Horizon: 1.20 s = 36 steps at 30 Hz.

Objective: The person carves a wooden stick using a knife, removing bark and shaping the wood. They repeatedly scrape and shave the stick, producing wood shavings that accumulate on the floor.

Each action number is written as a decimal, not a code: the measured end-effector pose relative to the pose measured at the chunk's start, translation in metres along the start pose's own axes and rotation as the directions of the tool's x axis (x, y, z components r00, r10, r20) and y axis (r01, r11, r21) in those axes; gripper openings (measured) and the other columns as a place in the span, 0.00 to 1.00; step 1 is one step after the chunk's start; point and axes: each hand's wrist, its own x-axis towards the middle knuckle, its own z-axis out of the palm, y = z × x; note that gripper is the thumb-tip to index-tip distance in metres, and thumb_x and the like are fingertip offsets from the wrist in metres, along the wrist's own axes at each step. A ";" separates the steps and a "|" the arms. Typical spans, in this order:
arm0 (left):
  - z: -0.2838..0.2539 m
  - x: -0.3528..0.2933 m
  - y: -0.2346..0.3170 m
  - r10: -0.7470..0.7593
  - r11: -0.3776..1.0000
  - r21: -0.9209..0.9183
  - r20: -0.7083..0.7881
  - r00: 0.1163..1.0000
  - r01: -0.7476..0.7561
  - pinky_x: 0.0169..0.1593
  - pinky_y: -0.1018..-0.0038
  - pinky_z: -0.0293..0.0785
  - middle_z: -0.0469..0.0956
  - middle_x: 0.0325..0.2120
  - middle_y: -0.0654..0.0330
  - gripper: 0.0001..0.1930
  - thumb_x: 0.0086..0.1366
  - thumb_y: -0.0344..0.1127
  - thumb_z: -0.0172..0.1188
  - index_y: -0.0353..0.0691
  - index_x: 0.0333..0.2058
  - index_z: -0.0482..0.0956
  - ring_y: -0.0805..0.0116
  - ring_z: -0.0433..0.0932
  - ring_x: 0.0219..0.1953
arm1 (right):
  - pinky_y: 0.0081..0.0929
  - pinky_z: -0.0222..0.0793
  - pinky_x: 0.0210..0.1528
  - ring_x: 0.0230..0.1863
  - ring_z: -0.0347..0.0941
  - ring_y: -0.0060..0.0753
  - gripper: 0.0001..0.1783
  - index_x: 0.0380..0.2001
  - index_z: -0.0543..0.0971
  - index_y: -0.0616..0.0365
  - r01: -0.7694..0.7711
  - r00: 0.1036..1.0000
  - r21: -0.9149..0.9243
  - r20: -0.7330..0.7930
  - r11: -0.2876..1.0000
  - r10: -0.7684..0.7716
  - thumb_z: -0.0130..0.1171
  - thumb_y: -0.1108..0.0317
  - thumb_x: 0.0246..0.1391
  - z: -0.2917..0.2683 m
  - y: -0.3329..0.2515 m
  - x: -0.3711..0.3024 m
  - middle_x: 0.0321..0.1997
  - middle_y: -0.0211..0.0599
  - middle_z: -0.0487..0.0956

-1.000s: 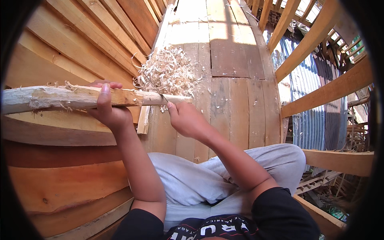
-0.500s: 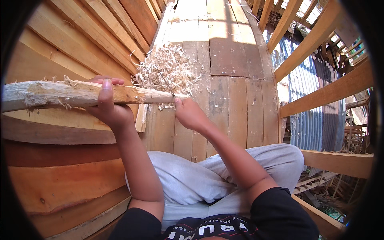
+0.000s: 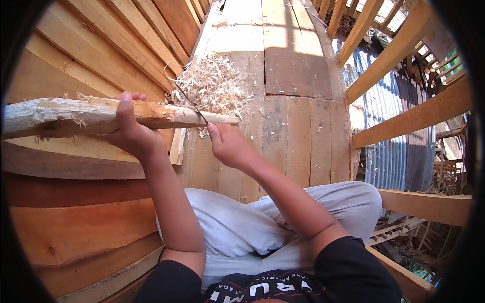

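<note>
A long, rough wooden pole (image 3: 60, 118) lies across the left side of the view, tapering to a pale, narrow end toward the middle. My left hand (image 3: 132, 126) is closed around it from below, thumb on the near side and fingertips showing over the far side. My right hand (image 3: 230, 145) grips a knife by a handle hidden in the fist. The knife's thin dark blade (image 3: 191, 103) slants up and left, crossing the tapered part of the pole. Loose fibres stick up from the pole's surface.
Curled wood shavings (image 3: 212, 83) are heaped on the plank floor (image 3: 298, 146) beyond the pole. Stacked boards (image 3: 81, 227) line the left side. A wooden railing (image 3: 414, 113) runs along the right, with corrugated metal sheets (image 3: 391, 156) below it. My crossed legs (image 3: 232, 217) are close by.
My right hand has moved left along the pole, away from its tip, and more of the knife blade now shows. The left hand and the pole have shifted slightly left.
</note>
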 end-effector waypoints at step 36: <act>0.021 -0.034 0.016 0.107 0.985 0.123 0.117 0.987 -0.121 0.39 0.69 0.74 0.74 0.29 0.56 0.16 0.56 0.35 0.60 0.31 0.37 0.69 0.65 0.75 0.32 | 0.48 0.71 0.44 0.34 0.76 0.61 0.31 0.28 0.76 0.76 -0.080 0.993 0.024 0.094 0.997 0.077 0.37 0.55 0.66 -0.041 -0.049 -0.013 0.27 0.65 0.77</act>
